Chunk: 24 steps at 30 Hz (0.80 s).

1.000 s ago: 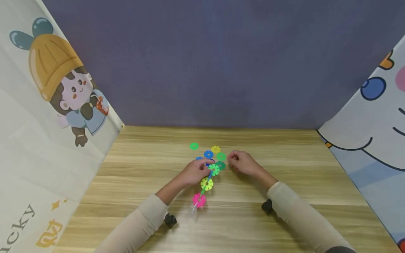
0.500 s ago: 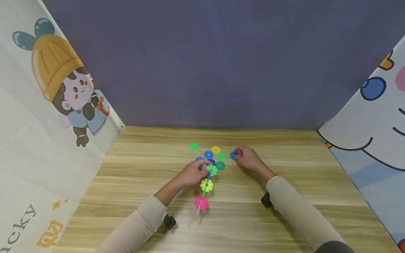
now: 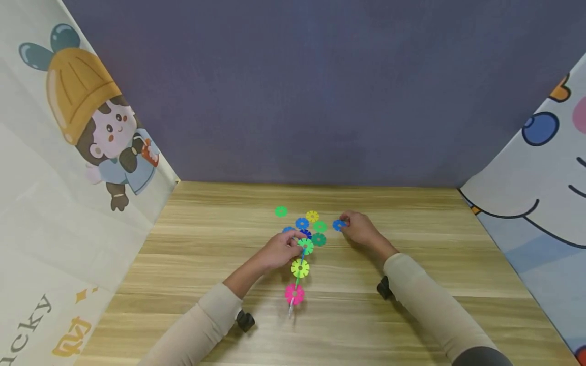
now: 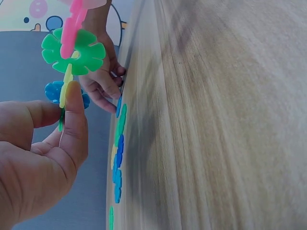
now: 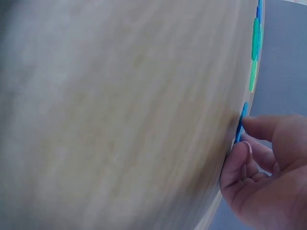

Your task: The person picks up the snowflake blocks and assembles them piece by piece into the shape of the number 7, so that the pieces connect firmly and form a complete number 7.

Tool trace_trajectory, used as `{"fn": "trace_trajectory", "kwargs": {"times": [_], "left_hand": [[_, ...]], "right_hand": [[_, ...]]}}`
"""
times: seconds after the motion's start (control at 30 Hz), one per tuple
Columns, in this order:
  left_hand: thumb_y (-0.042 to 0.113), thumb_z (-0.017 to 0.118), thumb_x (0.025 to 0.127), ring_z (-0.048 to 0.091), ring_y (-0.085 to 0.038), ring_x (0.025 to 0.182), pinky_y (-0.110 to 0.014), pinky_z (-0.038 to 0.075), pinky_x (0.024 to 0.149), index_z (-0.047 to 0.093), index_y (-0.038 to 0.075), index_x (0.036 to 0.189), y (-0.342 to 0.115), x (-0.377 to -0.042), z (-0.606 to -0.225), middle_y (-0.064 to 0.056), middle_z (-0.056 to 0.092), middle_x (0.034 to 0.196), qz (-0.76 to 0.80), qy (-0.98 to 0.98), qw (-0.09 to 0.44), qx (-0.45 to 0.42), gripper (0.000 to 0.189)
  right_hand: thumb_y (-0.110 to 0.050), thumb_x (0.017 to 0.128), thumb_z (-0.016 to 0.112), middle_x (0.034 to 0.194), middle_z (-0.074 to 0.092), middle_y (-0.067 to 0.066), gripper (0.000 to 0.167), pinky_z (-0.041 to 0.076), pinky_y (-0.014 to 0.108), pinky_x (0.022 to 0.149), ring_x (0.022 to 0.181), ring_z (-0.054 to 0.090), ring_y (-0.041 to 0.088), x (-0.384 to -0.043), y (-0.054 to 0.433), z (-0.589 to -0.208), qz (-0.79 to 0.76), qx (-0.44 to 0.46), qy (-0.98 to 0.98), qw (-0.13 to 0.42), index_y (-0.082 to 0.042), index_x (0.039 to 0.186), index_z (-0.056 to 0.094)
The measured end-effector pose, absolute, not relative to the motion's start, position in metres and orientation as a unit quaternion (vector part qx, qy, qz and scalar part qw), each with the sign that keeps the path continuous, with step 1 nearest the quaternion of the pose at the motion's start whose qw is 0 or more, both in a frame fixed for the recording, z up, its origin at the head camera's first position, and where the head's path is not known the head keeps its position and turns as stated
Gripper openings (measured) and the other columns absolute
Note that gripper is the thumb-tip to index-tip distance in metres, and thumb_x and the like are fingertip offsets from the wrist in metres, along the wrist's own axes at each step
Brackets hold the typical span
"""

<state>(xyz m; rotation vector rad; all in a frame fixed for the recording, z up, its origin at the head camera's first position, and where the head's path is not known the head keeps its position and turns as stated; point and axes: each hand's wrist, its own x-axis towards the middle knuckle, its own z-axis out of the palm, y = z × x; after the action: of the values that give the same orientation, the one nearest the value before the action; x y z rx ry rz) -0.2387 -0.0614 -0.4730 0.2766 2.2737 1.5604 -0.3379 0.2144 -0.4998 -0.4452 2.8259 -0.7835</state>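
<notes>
My left hand [image 3: 279, 250] pinches the far end of a chain of notched snowflake discs between thumb and index finger. A light green disc [image 3: 310, 248] is at that hand; blue, yellow [image 3: 304, 272], green, pink [image 3: 289, 294] and clear discs trail toward the person. In the left wrist view the chain's green disc [image 4: 90, 51] is raised above the fingertips. My right hand [image 3: 362, 230] pinches the right edge of a loose blue disc [image 3: 335, 226], low at the tabletop. The right wrist view shows this blue disc [image 5: 241, 125] edge-on at the fingertips.
Several loose discs lie beyond the left hand, among them a yellow one [image 3: 313, 212], a dark green one [image 3: 322, 242] and a blue one [image 3: 298, 221]. A green disc [image 3: 277, 211] lies apart at the back left. A dark panel [image 3: 320, 101] rises behind the wooden table [image 3: 220, 213].
The right hand has moved slightly back and to the right, and a blue disc now shows at its fingertips. The chain's near end has swung slightly right, while the left hand stays nearly in place.
</notes>
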Motion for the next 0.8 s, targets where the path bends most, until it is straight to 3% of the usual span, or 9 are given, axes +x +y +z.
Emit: {"fn": "trace_trajectory", "kwargs": {"times": [0.63,0.8], "left_hand": [[0.01,0.06,0.099,0.057,-0.018,0.069,-0.031,0.051,0.064,0.061,0.008,0.135,-0.0624,-0.2398,-0.4737,-0.003,0.06,0.088,0.559,0.801,0.192,0.096,0.037],[0.012,0.06,0.099,0.058,-0.018,0.07,-0.031,0.052,0.064,0.061,0.011,0.135,-0.0631,-0.2403,-0.4741,-0.004,0.061,0.089,0.557,0.801,0.196,0.092,0.035]], "right_hand": [[-0.015,0.094,0.069,0.106,0.064,0.015,0.031,0.053,0.04,0.084,0.097,0.06,0.027,-0.3366,0.2151,-0.499,-0.279,-0.109,0.949,0.094,0.0,0.118,0.056],[-0.015,0.096,0.067,0.096,0.059,0.01,0.021,0.048,0.034,0.077,0.088,0.056,0.023,-0.3317,0.2177,-0.4979,-0.285,-0.122,0.947,0.08,-0.004,0.108,0.054]]}}
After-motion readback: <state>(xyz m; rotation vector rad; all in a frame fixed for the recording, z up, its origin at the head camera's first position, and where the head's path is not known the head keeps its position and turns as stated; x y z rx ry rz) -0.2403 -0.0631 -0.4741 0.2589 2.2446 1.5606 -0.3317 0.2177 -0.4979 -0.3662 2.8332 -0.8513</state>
